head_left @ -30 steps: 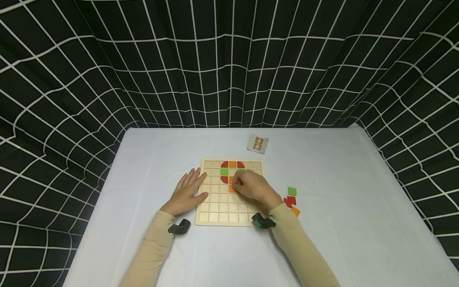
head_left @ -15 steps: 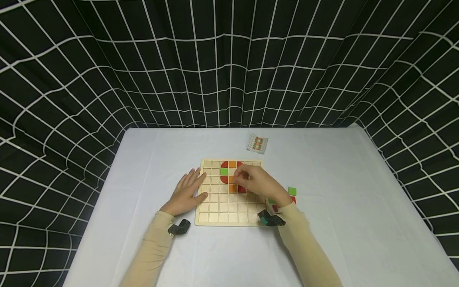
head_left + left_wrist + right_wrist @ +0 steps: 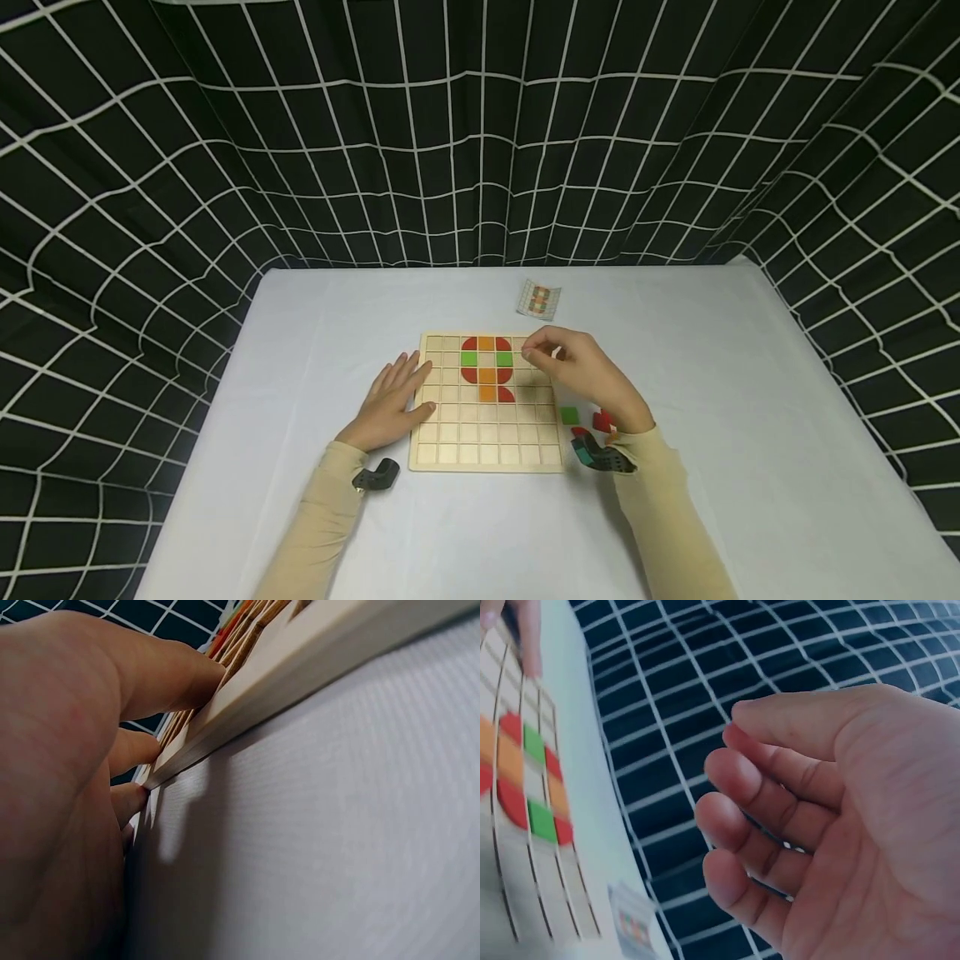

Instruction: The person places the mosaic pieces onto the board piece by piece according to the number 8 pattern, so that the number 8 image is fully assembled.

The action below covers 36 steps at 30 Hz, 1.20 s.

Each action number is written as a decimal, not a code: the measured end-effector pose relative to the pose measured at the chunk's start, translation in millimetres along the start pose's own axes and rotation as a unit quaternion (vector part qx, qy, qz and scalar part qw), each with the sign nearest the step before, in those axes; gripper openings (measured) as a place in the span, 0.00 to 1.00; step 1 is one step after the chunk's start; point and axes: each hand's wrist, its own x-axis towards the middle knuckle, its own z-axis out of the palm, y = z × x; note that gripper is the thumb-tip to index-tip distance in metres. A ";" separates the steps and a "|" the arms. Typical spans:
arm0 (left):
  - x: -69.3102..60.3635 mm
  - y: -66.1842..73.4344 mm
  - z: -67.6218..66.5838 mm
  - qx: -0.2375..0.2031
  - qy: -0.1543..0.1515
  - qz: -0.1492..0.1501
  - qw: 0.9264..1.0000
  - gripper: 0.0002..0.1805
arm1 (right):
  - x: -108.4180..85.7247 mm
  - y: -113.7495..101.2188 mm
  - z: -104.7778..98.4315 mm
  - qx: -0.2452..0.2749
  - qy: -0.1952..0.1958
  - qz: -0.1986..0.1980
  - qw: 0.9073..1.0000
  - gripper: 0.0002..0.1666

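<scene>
Fingers spread, the left hand (image 3: 386, 412) rests on the left edge of the wooden grid board (image 3: 456, 457); the left wrist view shows its fingers (image 3: 176, 671) on the board's rim (image 3: 262, 694). Above the board's upper right part is the right hand (image 3: 588, 375), its fingers loosely curled; the right wrist view shows this hand (image 3: 832, 802) holding nothing. On the board, red quarter-rounds, a green tile (image 3: 468, 358) and orange tiles form a ring. Below it an orange tile (image 3: 487, 393) touches a red quarter-round (image 3: 506, 395).
Right of the board lie a loose green tile (image 3: 569, 416) and red pieces (image 3: 602, 421), partly hidden by the right wrist and its black strap camera (image 3: 600, 457). A small pattern card (image 3: 538, 300) lies behind the board. Dark curtains with white grid lines surround the white table (image 3: 337, 308).
The right hand has drawn away from the tiles toward the right, its fingers looser. The red quarter-round beside the lower orange tile is now uncovered. The left hand has stayed in place.
</scene>
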 end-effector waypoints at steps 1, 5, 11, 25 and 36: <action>-0.1 -0.2 0.2 0.003 0.002 0.000 1.000 0.41 | -1.5 2.6 -3.4 -0.003 0.005 0.003 1.000 0.08; -0.6 0.5 -1.1 0.004 0.001 0.001 1.000 0.41 | -9.0 13.1 -16.2 -0.011 0.029 0.019 0.999 0.10; -1.3 1.9 -3.4 0.000 -0.002 -0.002 1.000 0.41 | -20.6 28.4 -25.7 -0.011 0.057 0.054 0.997 0.12; -0.6 3.2 -2.5 -0.006 -0.006 -0.004 1.000 0.41 | -51.6 61.9 -31.8 -0.036 0.075 0.097 0.992 0.17; -1.1 -0.2 0.2 -0.004 0.002 0.003 1.000 0.41 | -67.8 82.4 -30.3 -0.044 0.079 0.134 0.987 0.12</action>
